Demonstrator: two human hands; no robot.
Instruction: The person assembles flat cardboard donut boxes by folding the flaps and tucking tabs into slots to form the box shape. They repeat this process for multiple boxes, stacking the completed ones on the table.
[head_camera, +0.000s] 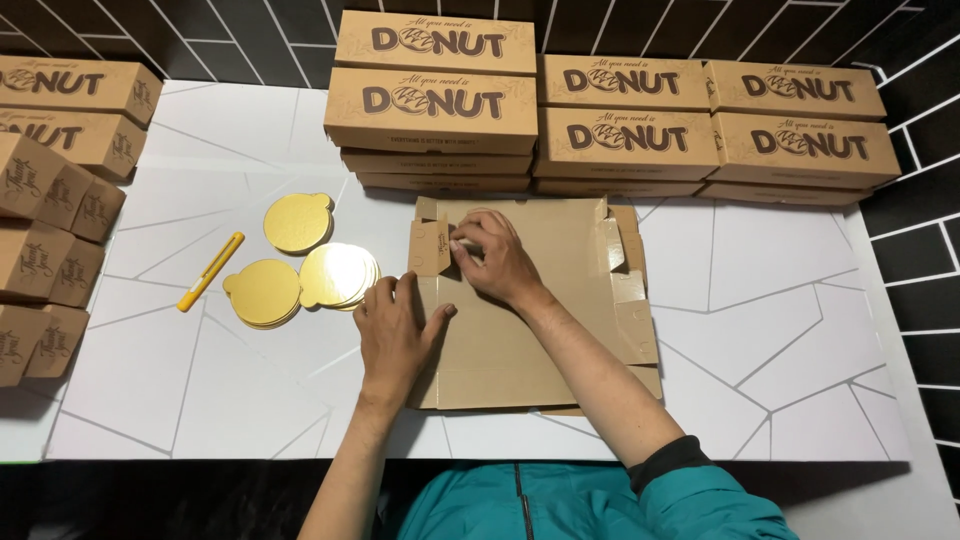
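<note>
We fold a flat cardboard box (540, 300)
Left hand (395, 335) presses flat; right hand (497, 258) pinches the side flap (432, 245); forcing it could tear the flap.

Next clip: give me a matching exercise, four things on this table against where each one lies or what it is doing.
Things:
1. left hand
2. right hand
3. yellow pen
4. gold round cake boards

Places or states:
A. lying alone, furthest left on the white table
B. folding a side flap upward
C. pressed flat on the unfolded cardboard box
D. in small stacks between pen and box

Pairs: 1-C, 2-B, 3-A, 4-D
</note>
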